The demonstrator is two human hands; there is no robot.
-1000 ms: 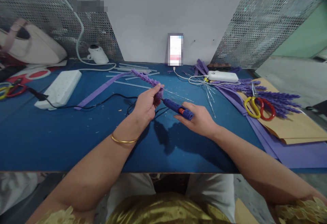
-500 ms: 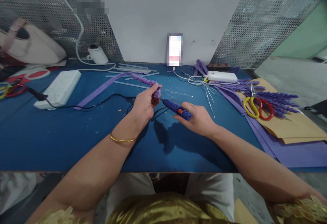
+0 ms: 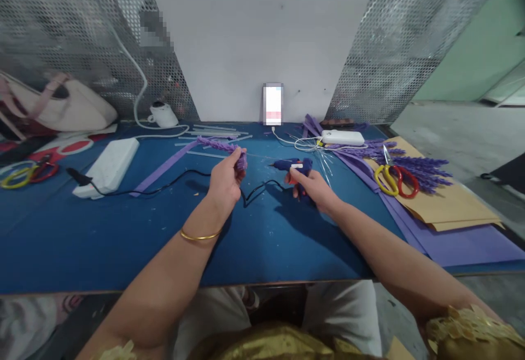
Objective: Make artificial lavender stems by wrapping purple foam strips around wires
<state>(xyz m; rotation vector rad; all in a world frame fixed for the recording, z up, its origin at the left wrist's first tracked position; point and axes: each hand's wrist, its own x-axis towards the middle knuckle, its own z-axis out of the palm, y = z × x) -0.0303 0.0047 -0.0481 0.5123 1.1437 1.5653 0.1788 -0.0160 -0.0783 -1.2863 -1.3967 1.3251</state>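
Note:
My left hand point(image 3: 226, 179) is closed on a purple paper lavender stem point(image 3: 217, 145), its fringed spike pointing to the left. From near that spike a long purple paper strip point(image 3: 164, 168) runs down to the left across the table. My right hand point(image 3: 314, 187) grips a blue glue gun point(image 3: 289, 164) by its handle, the nozzle aimed left at the stem but apart from it. A fine thread or wire shows between the two hands. The gun's black cord point(image 3: 186, 172) trails beneath my left hand.
Clear glue sticks point(image 3: 221, 132) lie behind my left hand. A white power strip point(image 3: 112, 166) and scissors point(image 3: 30, 174) are at left. At right are a white power bank point(image 3: 342, 137), bare wires point(image 3: 327, 166), finished purple spikes point(image 3: 426, 171), more scissors point(image 3: 396, 180) and brown paper point(image 3: 451, 207). A phone point(image 3: 273, 104) leans on the board.
My right hand has drawn the glue gun away from the stem to the right and turned it level. My left hand still holds the stem. The view has tilted up.

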